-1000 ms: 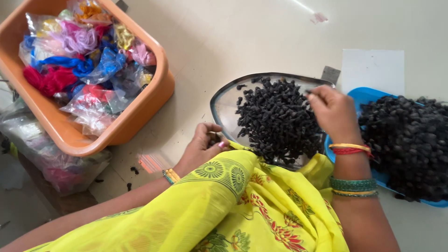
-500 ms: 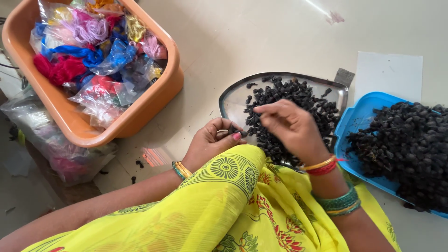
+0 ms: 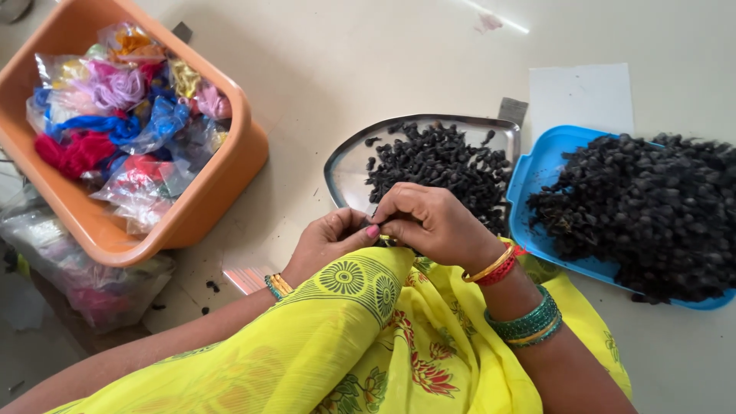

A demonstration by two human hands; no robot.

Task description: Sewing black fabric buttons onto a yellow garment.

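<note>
I see my left hand (image 3: 330,241) and right hand (image 3: 429,222) pressed fingertip to fingertip, pinching something too small to tell, over the steel tray (image 3: 349,165) of knobbly black beads (image 3: 445,165), glossy orange tub (image 3: 207,207) beside.

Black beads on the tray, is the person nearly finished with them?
Not nearly. Done: I cannot tell; no finished piece shows. In hand: the left hand and right hand meet at the fingertips by the steel tray, pinching something too small to make out. Left: a heap of black beads on that tray, and a far bigger pile on the blue lid.
</note>
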